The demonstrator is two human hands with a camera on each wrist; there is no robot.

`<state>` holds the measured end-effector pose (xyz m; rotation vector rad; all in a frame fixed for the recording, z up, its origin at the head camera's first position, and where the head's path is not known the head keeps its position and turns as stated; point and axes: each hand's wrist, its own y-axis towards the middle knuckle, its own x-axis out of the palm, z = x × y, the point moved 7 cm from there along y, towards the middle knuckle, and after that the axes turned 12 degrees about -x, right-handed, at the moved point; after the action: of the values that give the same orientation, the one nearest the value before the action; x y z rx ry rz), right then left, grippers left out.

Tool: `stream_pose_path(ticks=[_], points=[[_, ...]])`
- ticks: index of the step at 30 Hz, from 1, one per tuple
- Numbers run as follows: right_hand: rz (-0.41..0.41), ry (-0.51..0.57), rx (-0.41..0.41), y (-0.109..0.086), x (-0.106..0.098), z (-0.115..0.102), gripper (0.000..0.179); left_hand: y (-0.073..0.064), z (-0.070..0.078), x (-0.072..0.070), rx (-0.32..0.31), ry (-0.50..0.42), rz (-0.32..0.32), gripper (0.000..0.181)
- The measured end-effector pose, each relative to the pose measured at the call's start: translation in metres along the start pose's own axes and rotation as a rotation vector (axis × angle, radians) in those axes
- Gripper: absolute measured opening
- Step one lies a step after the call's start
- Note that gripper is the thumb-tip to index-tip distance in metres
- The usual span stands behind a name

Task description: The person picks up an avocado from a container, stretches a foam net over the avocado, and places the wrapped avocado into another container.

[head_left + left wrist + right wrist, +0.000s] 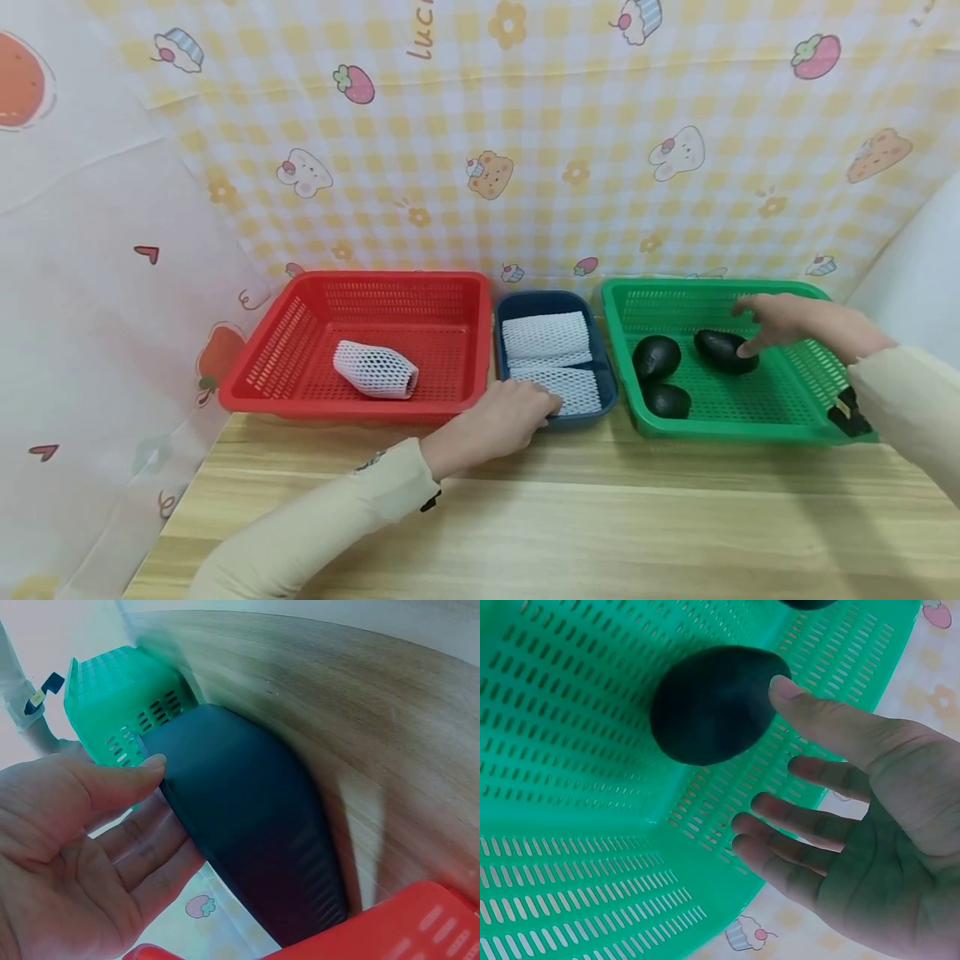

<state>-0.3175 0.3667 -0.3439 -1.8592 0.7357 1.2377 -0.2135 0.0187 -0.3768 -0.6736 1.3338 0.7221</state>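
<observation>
My left hand (517, 417) is at the front rim of a dark blue bin (543, 300), fingers over the near one of two white foam net sleeves (573, 392). In the left wrist view the thumb lies by the bin's rim (169, 796); the fingertips are hidden behind it. My right hand (783, 321) reaches into a green basket (720, 429), spread around a dark avocado (720, 350). Seen from the right wrist, the thumb overlaps the narrow end of that avocado (716, 705), while the other fingers are apart from it.
Two more avocados, one at the back (657, 358) and one in front (667, 402), lie at the green basket's left side. On the left, a red basket (300, 407) holds a bulging white foam net sleeve (373, 369). A patterned cloth (450, 167) hangs behind the wooden table (600, 533).
</observation>
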Motion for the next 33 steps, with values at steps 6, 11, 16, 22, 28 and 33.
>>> stream_pose_path(ticks=[6,11,16,22,28,33], points=[[-0.042,0.065,0.009,0.005,0.003,0.01,0.088,0.001,0.0,0.002,-0.008,0.0,-0.006,0.028],[-0.071,0.095,0.01,0.011,0.007,0.016,0.095,0.0,-0.001,0.002,-0.012,0.003,-0.008,0.03],[-0.077,0.097,0.011,0.018,0.009,0.018,0.097,0.0,-0.001,0.002,-0.016,0.016,-0.001,0.028],[-0.1,0.092,0.011,0.027,0.013,0.016,0.097,0.001,-0.002,0.001,-0.014,0.012,0.005,0.025],[-0.169,0.136,0.02,0.036,0.021,0.011,0.092,0.0,-0.002,0.003,-0.011,0.0,0.007,0.025],[-0.217,0.211,0.071,0.037,0.028,0.01,0.091,0.0,-0.002,0.003,-0.01,-0.002,0.008,0.027]])
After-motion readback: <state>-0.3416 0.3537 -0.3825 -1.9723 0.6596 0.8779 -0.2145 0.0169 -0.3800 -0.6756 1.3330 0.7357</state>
